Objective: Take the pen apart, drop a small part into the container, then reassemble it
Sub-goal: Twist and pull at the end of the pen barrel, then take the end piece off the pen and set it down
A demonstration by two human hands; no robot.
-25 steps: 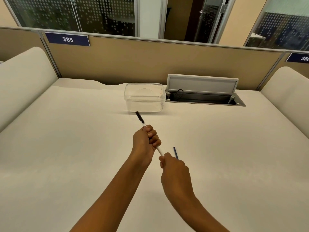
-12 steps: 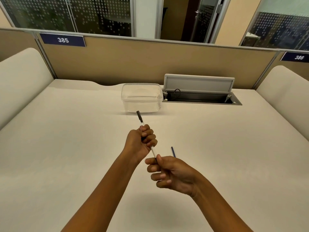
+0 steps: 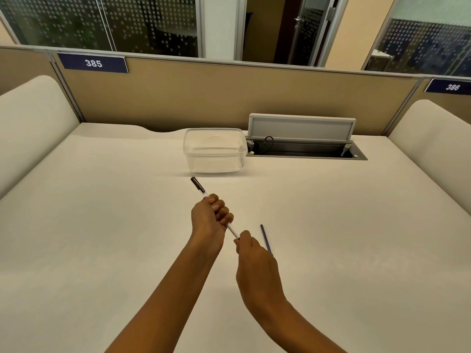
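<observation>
Now two hands (image 3: pixel 212 220) (image 3: pixel 256 261) grip one pen (image 3: pixel 197 186).

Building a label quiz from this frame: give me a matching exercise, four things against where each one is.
Things:
1. pen
2. blue refill
3. clear container
4. left hand

Places:
A. lying on the desk, right of the hands
B. closed around the pen's middle
C. at the back of the desk, left of the open cable hatch
D. held between both hands, dark cap pointing away

Pairs: 1-D, 2-A, 3-C, 4-B
</observation>
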